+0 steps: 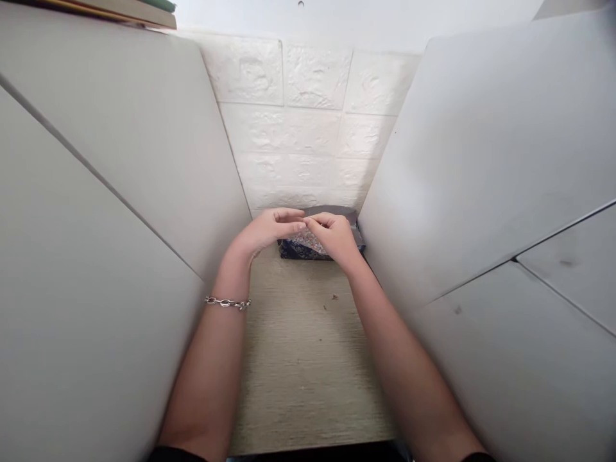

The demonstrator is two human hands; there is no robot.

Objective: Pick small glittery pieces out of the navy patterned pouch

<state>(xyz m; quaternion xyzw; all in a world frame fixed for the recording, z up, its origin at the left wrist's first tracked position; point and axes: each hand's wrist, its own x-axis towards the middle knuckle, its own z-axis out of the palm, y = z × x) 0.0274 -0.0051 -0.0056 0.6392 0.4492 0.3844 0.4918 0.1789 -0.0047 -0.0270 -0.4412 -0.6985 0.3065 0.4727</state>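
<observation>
My left hand (273,228) reaches over a dark open box (301,251), its fingers stretched out and the thumb apart from them. Opposite it, my right hand (333,234) has thumb and index finger pinched together, their tips at the left thumb's tip. Whatever the pinch holds, if anything, is too small to make out. Below both hands, the box contains many small white and pinkish bead-like pieces (308,240). Its front has a blue pattern, and part of its inside is hidden by the hands. A silver chain bracelet (227,302) circles my left wrist.
The box stands on a wood-grain surface (298,385) against a white brick-pattern wall (308,131). Tall pale panels, left (120,115) and right (481,141), enclose the narrow space. Small dark crumbs (334,297) lie before the box. Books (120,13) rest at upper left.
</observation>
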